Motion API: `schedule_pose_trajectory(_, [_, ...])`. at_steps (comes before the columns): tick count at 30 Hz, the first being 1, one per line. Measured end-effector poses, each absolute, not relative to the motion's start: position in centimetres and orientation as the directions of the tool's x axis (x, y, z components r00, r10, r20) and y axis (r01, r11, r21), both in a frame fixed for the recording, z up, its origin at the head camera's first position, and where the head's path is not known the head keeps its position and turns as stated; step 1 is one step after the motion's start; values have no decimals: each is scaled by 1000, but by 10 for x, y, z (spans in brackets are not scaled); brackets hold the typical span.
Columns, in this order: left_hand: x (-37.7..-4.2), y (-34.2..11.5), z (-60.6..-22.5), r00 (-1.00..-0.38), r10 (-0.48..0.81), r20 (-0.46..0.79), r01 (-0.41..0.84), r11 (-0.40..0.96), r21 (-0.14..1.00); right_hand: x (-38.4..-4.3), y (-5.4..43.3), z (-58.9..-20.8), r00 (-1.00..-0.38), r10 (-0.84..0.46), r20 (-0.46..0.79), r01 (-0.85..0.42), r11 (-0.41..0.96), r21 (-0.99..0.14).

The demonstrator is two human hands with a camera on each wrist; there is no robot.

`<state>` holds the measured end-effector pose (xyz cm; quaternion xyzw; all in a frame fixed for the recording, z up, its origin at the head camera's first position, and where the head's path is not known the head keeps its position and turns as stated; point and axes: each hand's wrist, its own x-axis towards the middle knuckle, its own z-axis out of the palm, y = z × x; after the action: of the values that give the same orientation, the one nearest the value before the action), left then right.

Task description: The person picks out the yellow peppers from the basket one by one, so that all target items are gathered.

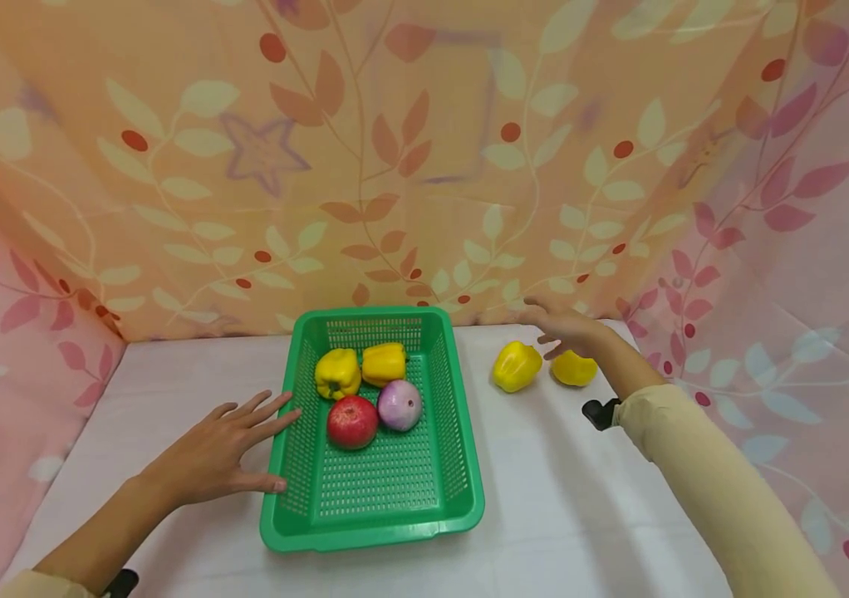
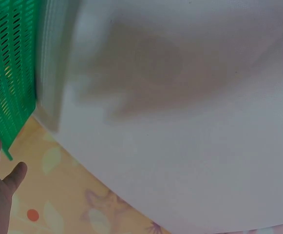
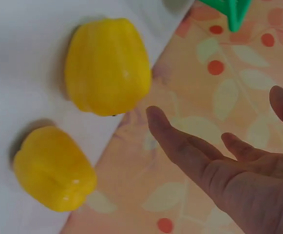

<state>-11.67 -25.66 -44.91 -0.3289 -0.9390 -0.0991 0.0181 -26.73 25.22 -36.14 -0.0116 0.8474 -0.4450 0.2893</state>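
Observation:
A green plastic basket (image 1: 372, 538) stands mid-table, holding two yellow bell peppers (image 1: 338, 374), a red pomegranate (image 1: 352, 422) and a purple-white round vegetable, perhaps an onion (image 1: 399, 405). My left hand (image 1: 226, 453) has its fingers spread at the basket's left rim. On the right, my right hand (image 1: 566, 326) hovers with loosely extended fingers above two more yellow bell peppers lying on the table. One pepper (image 1: 517, 366) lies left of that hand, the other (image 1: 574, 369) beneath it. In the right wrist view both peppers (image 3: 108, 67) show apart from the fingers (image 3: 180, 146).
A white-covered table (image 1: 544, 498) carries everything. Patterned leaf cloth hangs behind it as an orange back wall (image 1: 424, 166), with pink cloth (image 1: 806, 249) at the sides. The basket's perforated side wall (image 2: 9, 63) rises at the edge of the left wrist view.

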Motion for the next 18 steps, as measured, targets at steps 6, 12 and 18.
schedule_pose_trajectory(6, [-118,-257,-448,-787,612,76,615,768,178,-273,232,-343,-839,-332,-432,189,566,-803])
schedule_pose_trajectory(12, [-118,-258,-448,-786,613,75,615,767,181,-274,201,-330,-835,-407,-369,137,497,-857])
schedule_pose_trajectory(18, [-116,-257,-448,-786,611,95,617,765,183,-273,163,-324,-821,-448,-354,163,411,-897])
